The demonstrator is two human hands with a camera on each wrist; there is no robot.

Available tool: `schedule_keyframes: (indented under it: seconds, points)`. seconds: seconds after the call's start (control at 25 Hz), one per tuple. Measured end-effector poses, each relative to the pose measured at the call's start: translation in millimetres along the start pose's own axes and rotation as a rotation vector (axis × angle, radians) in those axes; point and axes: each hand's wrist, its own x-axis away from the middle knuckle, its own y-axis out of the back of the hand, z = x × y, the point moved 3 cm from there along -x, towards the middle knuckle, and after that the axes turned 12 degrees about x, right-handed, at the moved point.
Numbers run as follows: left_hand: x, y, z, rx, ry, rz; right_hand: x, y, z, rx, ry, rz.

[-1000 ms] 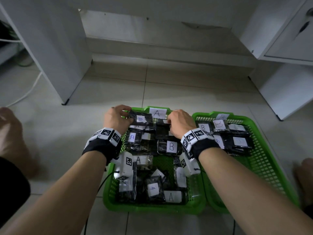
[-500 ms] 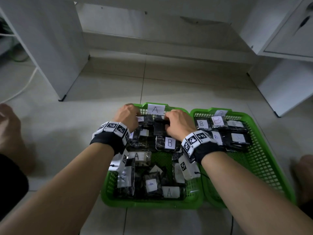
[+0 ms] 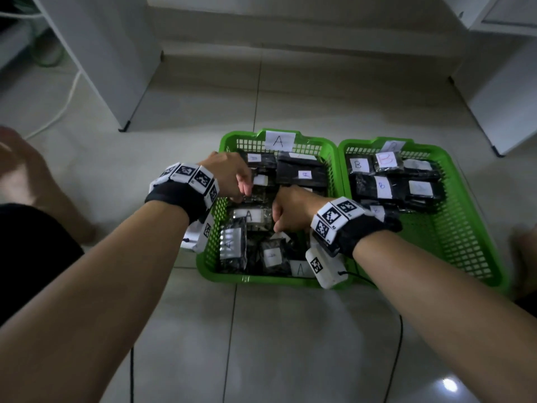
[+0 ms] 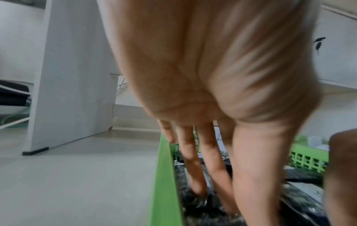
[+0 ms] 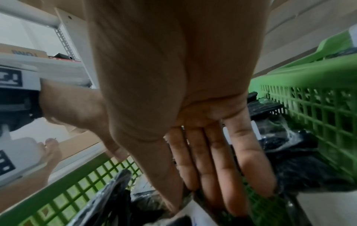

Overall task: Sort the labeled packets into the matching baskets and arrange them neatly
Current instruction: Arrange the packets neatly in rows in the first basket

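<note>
Two green baskets stand side by side on the tiled floor. Basket A (image 3: 247, 134) on the left carries an "A" tag (image 3: 279, 141); basket B (image 3: 436, 150) on the right carries a "B" tag (image 3: 392, 146). Both hold black packets with white labels (image 3: 359, 165). Both hands are inside basket A. My left hand (image 3: 232, 177) reaches down at its left wall, straight fingers (image 4: 193, 172) touching the packets. My right hand (image 3: 290, 210) is at the middle, thumb and fingers pinching a packet (image 5: 190, 198) whose label is hidden.
White furniture panels stand at the back left (image 3: 116, 68) and at the right (image 3: 499, 97). A white cable (image 3: 62, 109) runs over the floor at the left, a black cable (image 3: 399, 344) runs under my right arm. My feet lie left (image 3: 43, 175) and right (image 3: 523, 251) of the baskets.
Both hands came back from the far end of basket A toward its middle. My right hand now covers the spot where a "B" packet lay.
</note>
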Motion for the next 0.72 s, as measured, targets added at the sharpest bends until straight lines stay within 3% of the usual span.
schedule_keyframes:
  seconds: [0.12,0.24,0.36,0.64,0.72]
  points:
    - [21,-12,-1,-0.085,0.064,0.182,5,-7,2,-0.005,-0.036,0.031]
    - [28,-23,-5,-0.169,0.044,0.196,12,-10,0,-0.044,-0.068,0.026]
    - [29,-22,-1,-0.082,0.083,0.211,17,0,-14,-0.256,-0.089,0.079]
    - [22,-13,-8,0.393,0.031,-0.027,25,16,-36,-1.019,-0.090,-0.103]
    - [20,-12,-14,0.498,0.014,-0.069,21,16,-30,-1.128,-0.095,-0.197]
